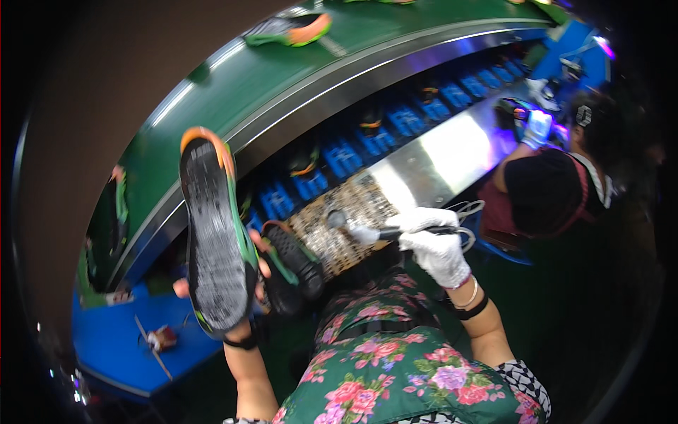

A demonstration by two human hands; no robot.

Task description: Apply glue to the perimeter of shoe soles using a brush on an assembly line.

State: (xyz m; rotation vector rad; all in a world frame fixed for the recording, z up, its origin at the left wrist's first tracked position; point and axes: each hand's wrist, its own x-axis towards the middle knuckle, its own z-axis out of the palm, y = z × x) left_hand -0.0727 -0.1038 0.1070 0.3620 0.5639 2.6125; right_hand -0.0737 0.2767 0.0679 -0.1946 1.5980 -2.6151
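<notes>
In my left hand (262, 271) is a shoe sole (217, 237), held up at the left with its black, streaked face showing. Green edging runs along its side and orange covers the toe end. Most of that hand is hidden behind the sole; some fingertips show at its edges. My right hand (432, 244), in a white glove, grips a brush-like tool (364, 233) with a dark handle, pale neck and round grey head. The tool's head is over a stained, speckled work surface (353, 196). Black and green shoe soles (295, 258) rest beside the held sole.
A green conveyor belt (233, 85) with a metal edge curves past, carrying another sole (289, 30). Blue slotted holders (344, 160) line the bench. At the right, a co-worker (547, 191) works under purple light. A blue table (106, 339) stands at the lower left.
</notes>
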